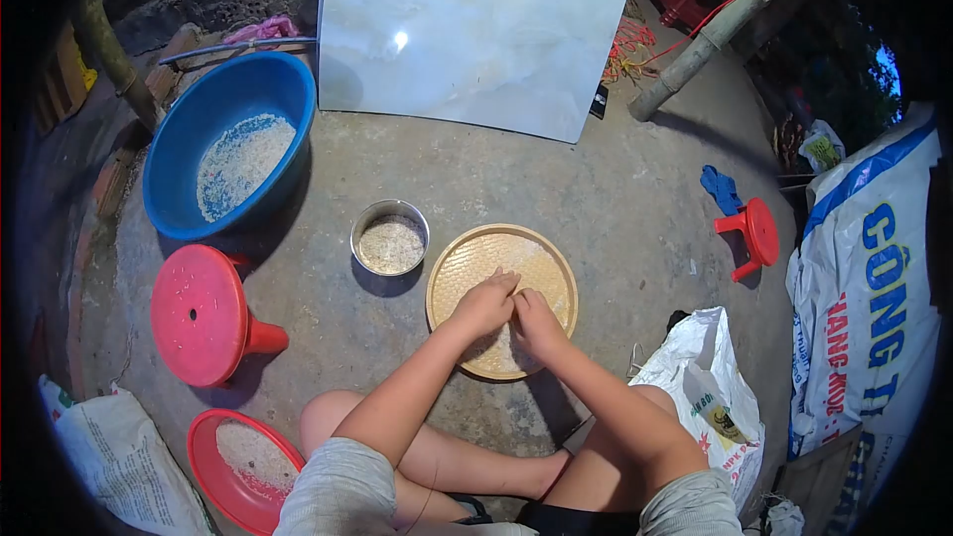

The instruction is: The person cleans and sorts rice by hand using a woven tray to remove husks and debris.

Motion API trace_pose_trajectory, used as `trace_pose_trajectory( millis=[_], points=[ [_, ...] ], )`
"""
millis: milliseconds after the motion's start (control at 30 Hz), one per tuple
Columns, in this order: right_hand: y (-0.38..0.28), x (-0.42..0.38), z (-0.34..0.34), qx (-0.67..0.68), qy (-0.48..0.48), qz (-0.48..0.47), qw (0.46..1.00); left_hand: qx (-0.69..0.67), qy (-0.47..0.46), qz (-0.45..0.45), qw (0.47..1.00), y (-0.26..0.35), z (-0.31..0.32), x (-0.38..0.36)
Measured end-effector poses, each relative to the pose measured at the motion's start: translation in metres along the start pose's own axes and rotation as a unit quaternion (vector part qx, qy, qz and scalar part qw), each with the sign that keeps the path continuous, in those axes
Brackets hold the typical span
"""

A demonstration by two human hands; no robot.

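A round woven bamboo tray (449,273) lies on the floor in front of my crossed legs, with pale grains (499,357) spread on its near part. Over its middle, my left hand (484,306) has its fingers curled together. Close beside it on the right, my right hand (539,326) is also closed, its fingertips almost meeting the left ones. Whatever the fingers pinch is hidden or too small to name. Just left of the tray stands a round metal pot (426,250) with similar grains inside.
A large blue basin (164,174) and a red basin (213,491) hold grains on the left, with a red stool (199,323) between them. At right are a white sack (685,367), a small red stool (760,231) and a big printed sack (834,318). A glossy panel (467,30) stands ahead.
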State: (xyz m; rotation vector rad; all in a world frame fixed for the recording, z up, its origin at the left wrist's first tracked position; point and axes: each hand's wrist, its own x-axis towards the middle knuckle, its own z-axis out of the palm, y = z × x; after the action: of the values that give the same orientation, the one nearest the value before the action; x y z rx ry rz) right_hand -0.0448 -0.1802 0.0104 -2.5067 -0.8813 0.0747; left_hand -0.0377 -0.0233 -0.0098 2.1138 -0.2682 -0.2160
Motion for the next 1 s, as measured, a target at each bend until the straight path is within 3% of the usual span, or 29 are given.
trace_pose_trajectory(
  millis=[133,200,233,300,367,400,433,500,533,600,767,833,867,900,967,1000],
  points=[
    [-0.007,-0.001,0.0,0.011,-0.021,0.031,0.999,-0.035,0.034,-0.008,0.999,-0.005,-0.001,0.004],
    [-0.005,0.009,0.006,0.122,-0.024,0.146,0.981,-0.044,0.034,-0.014,0.998,-0.006,-0.001,0.003],
    [0.0,0.012,0.008,0.125,-0.025,0.15,0.98,-0.104,0.055,-0.037,0.992,-0.001,-0.003,0.003],
    [0.01,0.022,0.007,0.062,-0.012,0.064,0.996,-0.161,0.075,-0.062,0.982,-0.004,0.0,0.007],
    [0.008,0.026,0.002,0.059,0.041,0.08,0.994,-0.475,0.109,-0.136,0.863,-0.012,0.011,0.013],
    [0.001,0.031,-0.005,0.097,0.096,0.086,0.987,-0.559,0.087,-0.21,0.797,0.012,-0.008,0.01],
    [-0.007,0.036,-0.012,0.132,0.15,0.09,0.976,-0.559,0.086,-0.211,0.797,0.01,-0.007,0.011],
    [-0.025,0.044,-0.022,0.209,0.156,0.075,0.962,-0.736,0.078,-0.24,0.628,0.003,-0.002,0.011],
    [-0.031,0.045,-0.026,0.187,0.128,0.02,0.974,-0.771,0.078,-0.208,0.597,-0.005,0.004,0.014],
    [-0.038,0.045,-0.029,0.167,0.112,-0.046,0.979,-0.779,0.061,-0.201,0.591,-0.017,0.002,0.013],
    [-0.015,0.034,-0.018,0.055,0.119,0.026,0.991,-0.743,0.108,-0.208,0.627,-0.009,-0.02,0.011],
    [-0.014,0.029,-0.016,0.058,-0.003,0.072,0.996,-0.733,0.12,-0.212,0.635,-0.012,-0.022,0.011],
    [-0.013,0.026,-0.013,0.027,-0.048,0.04,0.998,-0.738,0.147,-0.21,0.624,-0.012,-0.022,0.011],
    [-0.013,0.024,-0.009,0.028,-0.048,0.043,0.998,-0.742,0.173,-0.208,0.614,-0.012,-0.023,0.011],
    [-0.015,0.022,-0.002,-0.017,-0.078,-0.038,0.996,-0.744,0.189,-0.215,0.604,-0.013,-0.025,0.013],
    [-0.013,0.023,0.001,0.016,-0.091,-0.023,0.995,-0.746,0.197,-0.206,0.601,-0.013,-0.026,0.013]
  ],
)
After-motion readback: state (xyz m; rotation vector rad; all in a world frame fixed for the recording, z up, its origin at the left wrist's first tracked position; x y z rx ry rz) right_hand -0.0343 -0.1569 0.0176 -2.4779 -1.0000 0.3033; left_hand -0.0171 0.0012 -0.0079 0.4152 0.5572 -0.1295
